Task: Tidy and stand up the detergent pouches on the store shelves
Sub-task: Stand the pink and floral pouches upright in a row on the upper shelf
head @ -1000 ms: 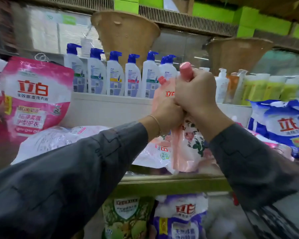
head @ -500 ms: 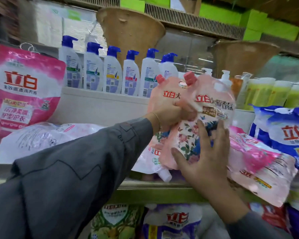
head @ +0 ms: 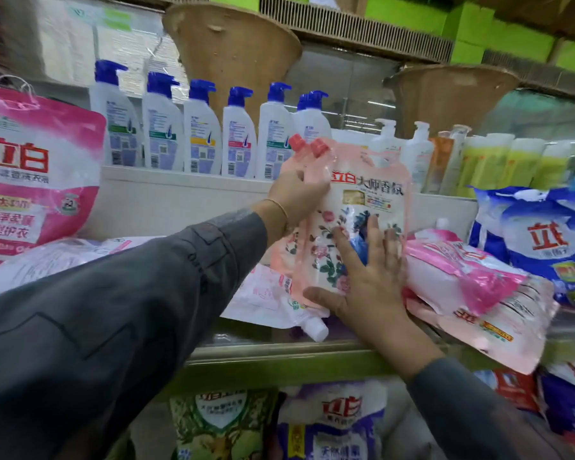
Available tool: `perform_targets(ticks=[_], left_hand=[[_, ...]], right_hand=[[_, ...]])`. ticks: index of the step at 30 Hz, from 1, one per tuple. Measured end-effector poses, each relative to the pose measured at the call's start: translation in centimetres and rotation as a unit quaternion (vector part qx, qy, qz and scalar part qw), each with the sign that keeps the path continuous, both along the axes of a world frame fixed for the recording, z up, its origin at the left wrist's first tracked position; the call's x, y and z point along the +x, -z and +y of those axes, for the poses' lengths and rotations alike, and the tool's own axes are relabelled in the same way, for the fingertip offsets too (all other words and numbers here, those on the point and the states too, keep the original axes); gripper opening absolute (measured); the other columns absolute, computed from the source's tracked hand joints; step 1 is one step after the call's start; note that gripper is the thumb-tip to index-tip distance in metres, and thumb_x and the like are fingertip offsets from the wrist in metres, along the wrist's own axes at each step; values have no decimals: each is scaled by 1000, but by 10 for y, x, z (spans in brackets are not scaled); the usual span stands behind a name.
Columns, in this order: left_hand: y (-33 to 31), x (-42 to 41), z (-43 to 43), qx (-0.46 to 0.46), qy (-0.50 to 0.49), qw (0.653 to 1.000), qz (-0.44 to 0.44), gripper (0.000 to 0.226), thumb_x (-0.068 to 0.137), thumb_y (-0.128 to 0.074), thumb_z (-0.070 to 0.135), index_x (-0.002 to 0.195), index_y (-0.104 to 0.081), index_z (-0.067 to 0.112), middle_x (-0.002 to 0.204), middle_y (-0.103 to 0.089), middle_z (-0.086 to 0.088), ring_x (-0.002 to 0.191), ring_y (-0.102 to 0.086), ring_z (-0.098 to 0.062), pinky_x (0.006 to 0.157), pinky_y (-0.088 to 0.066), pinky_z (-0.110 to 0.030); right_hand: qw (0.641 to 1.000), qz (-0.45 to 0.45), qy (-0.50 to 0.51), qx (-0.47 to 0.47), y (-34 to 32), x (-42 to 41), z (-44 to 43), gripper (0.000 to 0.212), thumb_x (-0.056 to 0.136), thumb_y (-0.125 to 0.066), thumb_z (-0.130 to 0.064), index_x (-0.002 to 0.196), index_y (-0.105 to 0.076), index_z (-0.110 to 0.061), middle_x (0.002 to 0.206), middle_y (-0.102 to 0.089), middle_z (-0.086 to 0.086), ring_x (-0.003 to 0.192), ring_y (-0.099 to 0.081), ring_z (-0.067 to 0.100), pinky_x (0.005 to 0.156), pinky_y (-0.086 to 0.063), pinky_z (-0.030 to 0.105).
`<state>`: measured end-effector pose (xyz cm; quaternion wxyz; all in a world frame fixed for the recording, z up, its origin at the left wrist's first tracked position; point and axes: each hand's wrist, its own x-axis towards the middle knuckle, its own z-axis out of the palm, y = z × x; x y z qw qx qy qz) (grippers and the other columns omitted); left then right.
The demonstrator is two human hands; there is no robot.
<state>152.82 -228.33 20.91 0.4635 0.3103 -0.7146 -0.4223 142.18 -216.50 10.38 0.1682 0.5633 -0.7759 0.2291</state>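
Two pale pink floral detergent pouches with red caps stand upright together at the middle of the shelf; the front pouch [head: 362, 200] faces me. My left hand [head: 296, 194] grips their upper left edge just below the caps. My right hand [head: 369, 277] lies flat with fingers spread against the lower front of the front pouch. A white pouch [head: 273, 297] lies flat below them, its white cap at the shelf lip. Toppled pink pouches [head: 472, 287] lie to the right.
A large pink pouch [head: 30, 171] stands at the far left, blue pouches [head: 545, 240] at the right. Shampoo pump bottles [head: 200, 134] line the raised ledge behind. The green shelf edge [head: 279, 363] runs below, with more pouches [head: 329, 423] on the lower shelf.
My right hand let go of the pouch tops and dropped to press flat on the lower front. The pouches turned to face me and now stand more upright.
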Motion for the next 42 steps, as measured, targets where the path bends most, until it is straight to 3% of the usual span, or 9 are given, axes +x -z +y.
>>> perform_targets(ticks=[3,7,12,18,22,28,31,36,42], left_hand=[[1,12,11,-13,22,993,-113,20,88,-65,18,104,-60,7,96,-69,-7,83,-70,-22,70,-62,-34],[6,31,27,-96,11,979,-180,13,87,-58,11,99,-54,12,91,-64,-11,75,-63,-23,64,-57,-30],[13,65,31,-214,-35,943,-253,53,91,-59,24,140,-42,13,115,-66,-8,101,-61,-25,84,-48,-28],[17,125,20,-232,-62,922,-303,51,94,-53,18,144,-39,15,131,-61,-10,116,-57,-26,91,-41,-26],[21,181,18,-228,-50,896,-379,50,94,-58,26,141,-43,20,132,-59,-5,115,-58,-19,90,-42,-23],[32,256,25,-228,-8,842,-488,55,89,-62,35,140,-45,26,138,-54,3,122,-51,-16,103,-42,-30],[38,267,34,-251,10,828,-501,63,82,-62,43,140,-46,24,138,-54,0,125,-51,-18,106,-42,-36],[42,270,43,-307,25,810,-499,74,63,-55,64,126,-55,25,119,-62,-1,109,-58,-22,94,-49,-38],[48,277,42,-370,-140,839,-373,22,91,-58,34,107,-59,19,104,-59,-4,94,-59,-24,69,-36,-27]], right_hand=[[997,-8,-10,-73,7,8,7,100,67,-21,-92,155,-17,-47,168,12,8,154,12,34,123,2,59],[985,-12,-13,-173,11,27,4,68,86,-49,-59,145,-52,-26,162,-28,21,150,-21,42,118,-18,66],[982,-5,-78,-174,2,63,-10,68,86,-53,-44,149,-47,-16,159,-34,21,150,-23,40,122,-17,57],[976,-68,-177,-112,-14,110,-27,66,82,-53,-48,141,-55,-16,152,-46,16,145,-35,35,121,-26,51],[953,-97,-285,-42,-25,137,-28,56,80,-68,-43,131,-63,-18,129,-66,2,121,-57,20,105,-43,35],[912,37,-397,94,-29,146,-30,53,75,-76,-22,127,-68,-23,133,-62,-5,123,-49,5,103,-26,-1],[896,72,-435,48,-18,148,-36,61,72,-78,-37,130,-65,-23,136,-60,-7,125,-47,3,112,-34,22],[871,15,-468,-149,-9,161,-49,28,77,-79,-16,105,-79,-13,110,-75,-6,104,-66,7,90,-51,32],[862,77,-445,-231,-47,198,-57,21,90,-63,-23,97,-77,-9,90,-78,6,80,-66,14,71,-53,34]])
